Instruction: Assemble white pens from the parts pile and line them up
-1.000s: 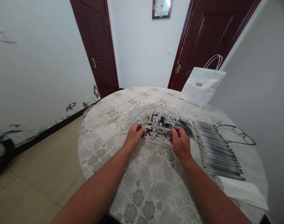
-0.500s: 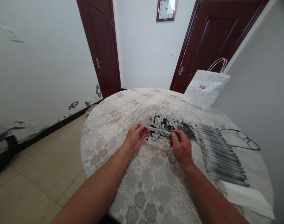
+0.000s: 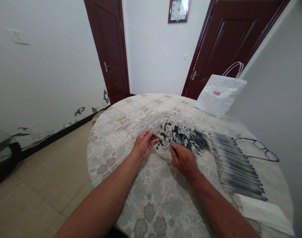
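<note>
A thin whitish pen barrel (image 3: 161, 138) spans the gap between my hands, slanting down to the right. My left hand (image 3: 142, 144) pinches its upper end between thumb and fingers. At the lower end, the closed fingers of my right hand (image 3: 184, 159) grip it; whether a second part is in those fingers is hidden. Just beyond lies a heap of small white caps (image 3: 183, 124) mixed with black pieces. Clear tubes (image 3: 147, 124) lie behind my left hand, and dark thin refills (image 3: 202, 140) behind my right.
To the right, a row of pens (image 3: 236, 163) lies side by side near black-framed glasses (image 3: 260, 148). A folded white paper (image 3: 265, 211) is at the right front edge. A white paper bag (image 3: 220, 94) stands at the back right of the round table with a patterned cloth (image 3: 151, 195).
My right hand has moved left and slightly down, closer to my left hand. The barrel now tilts more steeply, and less of it shows between the hands.
</note>
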Available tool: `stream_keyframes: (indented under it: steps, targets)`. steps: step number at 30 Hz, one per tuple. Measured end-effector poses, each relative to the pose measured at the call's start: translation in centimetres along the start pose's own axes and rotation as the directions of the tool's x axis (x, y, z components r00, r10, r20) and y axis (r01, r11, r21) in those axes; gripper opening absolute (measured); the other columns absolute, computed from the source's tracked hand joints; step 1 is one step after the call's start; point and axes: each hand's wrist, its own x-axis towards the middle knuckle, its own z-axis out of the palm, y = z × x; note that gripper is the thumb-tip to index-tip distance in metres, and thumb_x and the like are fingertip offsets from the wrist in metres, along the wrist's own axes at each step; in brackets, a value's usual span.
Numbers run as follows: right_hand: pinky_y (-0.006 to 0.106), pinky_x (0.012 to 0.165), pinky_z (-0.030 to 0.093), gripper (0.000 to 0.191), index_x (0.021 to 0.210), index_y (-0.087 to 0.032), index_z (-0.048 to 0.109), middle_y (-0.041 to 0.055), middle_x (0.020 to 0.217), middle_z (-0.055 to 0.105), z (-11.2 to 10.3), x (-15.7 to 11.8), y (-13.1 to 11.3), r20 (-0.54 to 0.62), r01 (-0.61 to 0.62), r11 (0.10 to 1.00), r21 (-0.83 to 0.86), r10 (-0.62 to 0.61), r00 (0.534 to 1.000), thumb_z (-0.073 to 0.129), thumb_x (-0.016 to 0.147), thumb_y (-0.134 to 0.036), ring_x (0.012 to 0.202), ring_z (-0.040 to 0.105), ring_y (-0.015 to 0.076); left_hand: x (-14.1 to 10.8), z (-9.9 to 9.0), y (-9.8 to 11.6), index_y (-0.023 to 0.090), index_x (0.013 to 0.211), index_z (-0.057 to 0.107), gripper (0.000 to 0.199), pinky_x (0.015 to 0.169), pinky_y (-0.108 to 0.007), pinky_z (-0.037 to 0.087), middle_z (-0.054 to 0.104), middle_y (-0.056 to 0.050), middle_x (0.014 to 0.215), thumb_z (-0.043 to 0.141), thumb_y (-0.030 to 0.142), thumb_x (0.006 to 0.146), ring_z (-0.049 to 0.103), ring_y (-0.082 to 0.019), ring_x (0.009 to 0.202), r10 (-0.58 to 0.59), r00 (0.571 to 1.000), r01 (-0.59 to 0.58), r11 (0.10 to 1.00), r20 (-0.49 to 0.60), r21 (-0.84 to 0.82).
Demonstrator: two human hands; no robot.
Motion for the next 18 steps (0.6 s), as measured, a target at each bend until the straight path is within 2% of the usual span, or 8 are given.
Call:
stream_keyframes:
  steps: [3,5,8,10,13,16,18]
  targets:
    - [0.037,0.092,0.051,0.028,0.117,-0.019,0.067,0.0119,0.106,0.073,0.3,-0.1,-0.3,-0.002,0.018,1.000,-0.012,-0.018,1.000,0.048,0.097,-0.027,0.097,0.068,0.0238,0.1,0.0,-0.2,0.013,0.086,0.064,0.030,0.072,-0.032,0.059,0.070,-0.004,0.083,0.081,0.035,0.074,0.068,-0.015,0.074,0.034,0.999,-0.034,0.999,0.009,0.016]
    - [0.037,0.091,0.051,0.028,0.115,-0.018,0.068,0.0116,0.107,0.073,0.2,-0.2,-0.7,0.002,-0.023,1.000,0.009,0.023,1.000,0.049,0.097,-0.027,0.097,0.068,0.0238,0.1,-0.1,-0.4,0.012,0.085,0.065,0.031,0.073,-0.033,0.060,0.069,-0.004,0.082,0.081,0.036,0.074,0.067,-0.015,0.074,0.046,0.999,-0.047,0.999,0.017,0.023]
    - [0.034,0.084,0.052,0.026,0.110,-0.019,0.069,0.0090,0.100,0.074,0.0,-0.1,-1.3,0.027,-0.171,0.980,0.101,0.169,0.985,0.051,0.095,-0.030,0.090,0.069,0.0220,0.1,-0.1,-0.6,0.012,0.085,0.065,0.031,0.073,-0.034,0.060,0.069,-0.005,0.083,0.081,0.037,0.075,0.067,-0.016,0.075,0.047,0.998,-0.048,0.998,0.032,0.038]
    - [0.030,0.072,0.052,0.024,0.105,-0.019,0.069,0.0056,0.088,0.074,-0.1,0.0,-1.5,0.082,-0.317,0.922,0.220,0.307,0.948,0.054,0.094,-0.034,0.077,0.068,0.0184,0.1,-0.1,-0.6,0.012,0.085,0.066,0.031,0.073,-0.034,0.060,0.069,-0.006,0.084,0.080,0.037,0.075,0.067,-0.016,0.076,0.046,0.998,-0.048,0.997,0.033,0.053]
    - [0.023,0.050,0.044,0.025,0.097,-0.019,0.067,0.0002,0.071,0.067,0.2,0.1,-1.4,0.243,-0.526,0.714,0.463,0.468,0.850,0.058,0.091,-0.041,0.053,0.057,0.0119,0.0,0.0,-0.6,0.012,0.086,0.066,0.029,0.072,-0.033,0.061,0.069,-0.007,0.086,0.078,0.037,0.077,0.067,-0.016,0.078,0.048,0.998,-0.050,0.996,0.031,0.075]
    - [0.020,0.038,0.033,0.027,0.089,-0.018,0.062,-0.0029,0.067,0.061,0.7,0.2,-1.2,0.416,-0.635,0.413,0.653,0.504,0.757,0.063,0.086,-0.045,0.043,0.046,0.0077,0.0,0.0,-0.6,0.013,0.088,0.065,0.029,0.073,-0.033,0.060,0.068,-0.007,0.088,0.075,0.039,0.080,0.067,-0.016,0.080,0.048,0.998,-0.053,0.995,0.051,0.089]
    - [0.018,0.035,0.029,0.027,0.087,-0.018,0.059,-0.0040,0.067,0.060,1.0,0.2,-1.1,0.480,-0.659,0.275,0.700,0.501,0.720,0.066,0.083,-0.044,0.041,0.043,0.0065,-0.1,0.1,-0.6,0.013,0.089,0.065,0.030,0.073,-0.032,0.060,0.068,-0.007,0.089,0.074,0.041,0.081,0.066,-0.016,0.081,0.053,0.996,-0.060,0.993,0.067,0.103]
